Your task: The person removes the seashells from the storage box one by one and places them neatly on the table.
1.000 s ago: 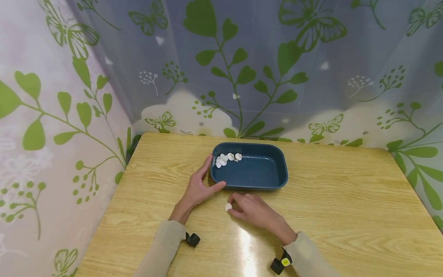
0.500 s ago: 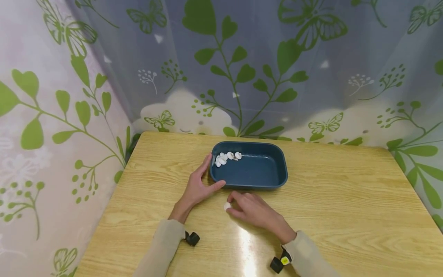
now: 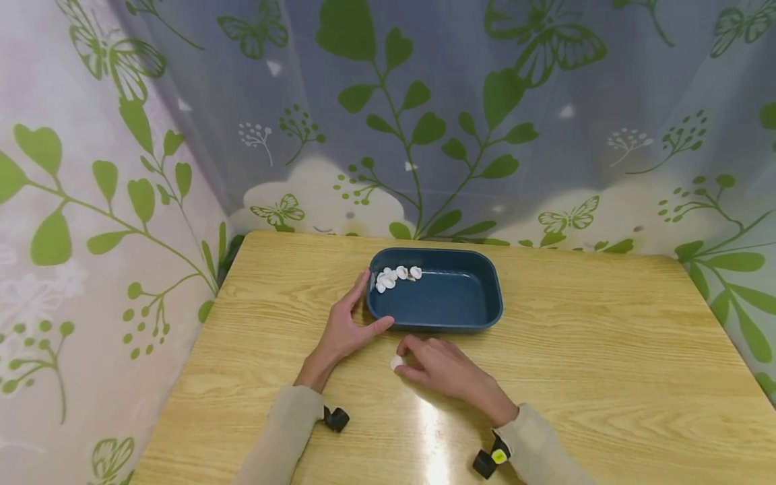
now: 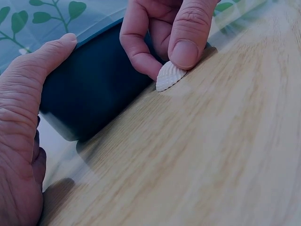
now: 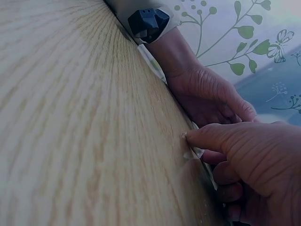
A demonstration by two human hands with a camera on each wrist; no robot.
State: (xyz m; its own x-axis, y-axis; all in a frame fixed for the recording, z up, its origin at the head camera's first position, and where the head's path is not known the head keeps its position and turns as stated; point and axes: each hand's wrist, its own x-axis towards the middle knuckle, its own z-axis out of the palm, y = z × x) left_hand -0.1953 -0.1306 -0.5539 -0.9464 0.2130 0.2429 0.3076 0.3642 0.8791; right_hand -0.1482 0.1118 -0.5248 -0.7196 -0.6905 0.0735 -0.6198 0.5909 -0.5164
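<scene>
My right hand (image 3: 445, 370) pinches a small white ribbed seashell (image 4: 169, 77) between thumb and fingers. The shell is low at the wood surface, just in front of a dark blue rectangular tub (image 3: 448, 328). My left hand (image 3: 345, 331) rests against the tub's left front corner, thumb laid straight on the near rim and fingers along the left side. Inside the tub, several white shells (image 3: 388, 281) lie grouped toward the left end and back wall. In the right wrist view, the right hand (image 5: 263, 160) covers most of the pinched shell.
The tub stands on a light wooden table (image 3: 594, 350), near its back edge. Behind the table hangs a patterned curtain (image 3: 424, 101) with green leaves and butterflies; another patterned cloth (image 3: 91, 303) hangs at the left. Each wrist wears a small black camera (image 3: 336, 419).
The head view has drifted slightly. The pinched shell shifts a touch to the left in the right hand's fingertips. The left hand stays at the tub's corner.
</scene>
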